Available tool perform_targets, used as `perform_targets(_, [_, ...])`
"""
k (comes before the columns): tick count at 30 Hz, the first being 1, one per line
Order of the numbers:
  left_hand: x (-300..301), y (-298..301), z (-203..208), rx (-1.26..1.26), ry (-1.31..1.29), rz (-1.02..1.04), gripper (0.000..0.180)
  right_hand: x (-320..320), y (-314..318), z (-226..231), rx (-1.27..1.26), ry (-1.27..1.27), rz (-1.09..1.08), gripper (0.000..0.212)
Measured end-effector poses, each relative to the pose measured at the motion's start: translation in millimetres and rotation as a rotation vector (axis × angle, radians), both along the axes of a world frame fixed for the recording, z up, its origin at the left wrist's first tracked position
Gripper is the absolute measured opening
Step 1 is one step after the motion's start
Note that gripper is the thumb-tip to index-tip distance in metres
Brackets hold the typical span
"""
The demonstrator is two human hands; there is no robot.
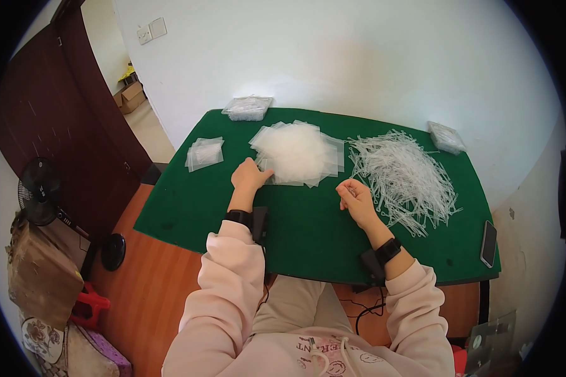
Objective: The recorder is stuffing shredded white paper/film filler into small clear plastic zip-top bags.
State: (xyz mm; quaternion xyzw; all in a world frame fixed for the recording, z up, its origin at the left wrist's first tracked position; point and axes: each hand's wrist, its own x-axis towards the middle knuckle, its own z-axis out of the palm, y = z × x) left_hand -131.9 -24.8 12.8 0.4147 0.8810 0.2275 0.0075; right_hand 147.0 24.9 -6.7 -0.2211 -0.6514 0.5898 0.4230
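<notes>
A loose heap of small clear plastic bags [295, 151] lies at the far middle of the green-covered table. My left hand [248, 177] is at the heap's near left edge, its fingers bent and the thumb on the edge of a bag. To the right spreads a big pile of thin clear plastic sticks [405, 179], some with small looped ends. Beside that pile's left edge is my right hand [356, 200], its fingertips pinched together; whatever is between them is too small to make out. Both wrists wear black bands.
A small stack of filled clear bags [205, 152] lies at the table's left. Clear packs stand at the back left [248, 108] and back right [446, 137]. A phone [488, 244] rests near the right edge of the green tabletop [308, 232]. A black fan [39, 188] stands left.
</notes>
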Motion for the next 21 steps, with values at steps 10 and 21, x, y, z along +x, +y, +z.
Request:
perform_targets(10, [-11.1,3.7,-16.9,0.153,0.023,-0.194,0.027,-1.1,4.7,2.2,-0.032,-0.107,0.05,0.021])
perform_targets(21, [2.6,7.8,6.2,0.767,0.025,-0.184,0.01,30.2,21.3,11.3,0.612,-0.533,-0.344,0.028])
